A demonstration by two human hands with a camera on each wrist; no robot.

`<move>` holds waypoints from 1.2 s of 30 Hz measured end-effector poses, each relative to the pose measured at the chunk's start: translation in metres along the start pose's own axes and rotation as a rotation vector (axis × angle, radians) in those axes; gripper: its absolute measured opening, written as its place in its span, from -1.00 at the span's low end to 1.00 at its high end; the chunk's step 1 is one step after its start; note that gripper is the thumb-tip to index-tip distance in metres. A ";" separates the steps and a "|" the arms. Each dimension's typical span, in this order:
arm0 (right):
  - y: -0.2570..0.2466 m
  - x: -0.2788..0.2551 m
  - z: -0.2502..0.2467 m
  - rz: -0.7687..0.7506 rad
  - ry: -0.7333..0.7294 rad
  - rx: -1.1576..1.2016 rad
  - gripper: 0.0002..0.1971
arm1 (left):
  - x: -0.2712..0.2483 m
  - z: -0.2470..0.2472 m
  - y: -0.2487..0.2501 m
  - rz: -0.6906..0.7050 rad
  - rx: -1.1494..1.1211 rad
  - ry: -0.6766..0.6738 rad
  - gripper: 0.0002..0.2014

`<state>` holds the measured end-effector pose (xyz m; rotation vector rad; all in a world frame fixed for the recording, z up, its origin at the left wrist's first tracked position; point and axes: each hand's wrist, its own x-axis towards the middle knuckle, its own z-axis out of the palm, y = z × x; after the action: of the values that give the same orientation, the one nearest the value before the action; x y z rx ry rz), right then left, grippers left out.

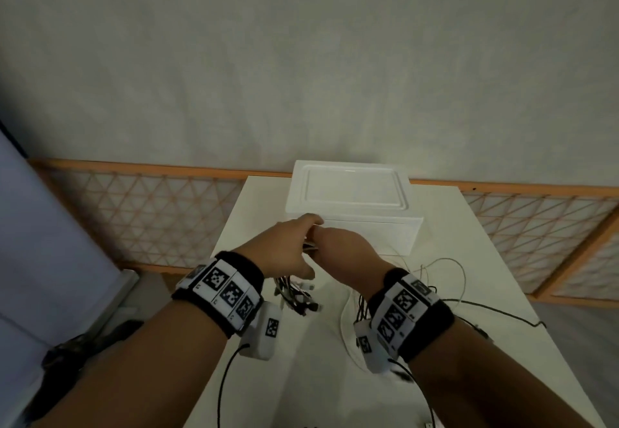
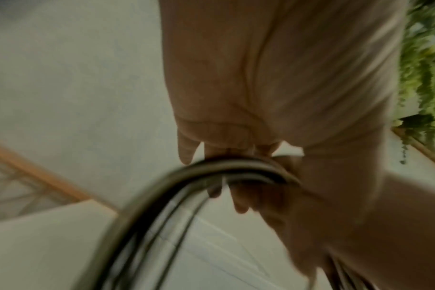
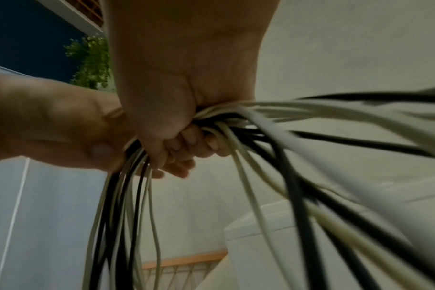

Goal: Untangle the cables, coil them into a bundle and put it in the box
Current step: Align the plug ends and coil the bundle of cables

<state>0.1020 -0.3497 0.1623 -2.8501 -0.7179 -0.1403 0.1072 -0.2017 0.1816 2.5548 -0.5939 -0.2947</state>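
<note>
A mixed bundle of black and white cables (image 1: 296, 292) is held above the white table (image 1: 294, 380), just in front of a white box (image 1: 351, 193) whose lid is on. My left hand (image 1: 288, 243) and right hand (image 1: 345, 251) meet at the bundle. The right wrist view shows my right hand (image 3: 184, 137) as a fist round the cables (image 3: 219, 117), which fan out to the right and hang down at the left. My left hand (image 2: 226, 145) has its fingers curled over the arched cables (image 2: 211, 168). Plug ends dangle under my left wrist.
Thin loose cable strands (image 1: 449, 270) trail over the table right of my hands, and one black strand (image 1: 502, 313) reaches the right edge. A wooden lattice rail (image 1: 140, 206) runs behind the table. A dark object (image 1: 83, 347) lies on the floor at the left.
</note>
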 end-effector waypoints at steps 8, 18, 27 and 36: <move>0.007 -0.012 0.003 0.081 -0.038 0.382 -0.73 | 0.007 0.018 0.008 0.006 0.011 0.061 -0.55; 0.009 -0.027 0.025 0.007 0.491 0.300 -0.75 | 0.006 0.006 0.009 -0.079 0.255 0.248 -0.58; 0.031 -0.037 0.033 0.340 0.312 0.339 -0.72 | 0.004 -0.015 0.015 -0.106 -0.116 0.426 -0.69; 0.061 -0.084 0.071 0.463 -0.107 0.659 -0.81 | 0.003 -0.064 0.003 -0.172 -0.377 0.692 -0.76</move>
<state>0.0609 -0.4256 0.0713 -2.3052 -0.0661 0.2702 0.1290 -0.1784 0.2373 2.1406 -0.0458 0.3815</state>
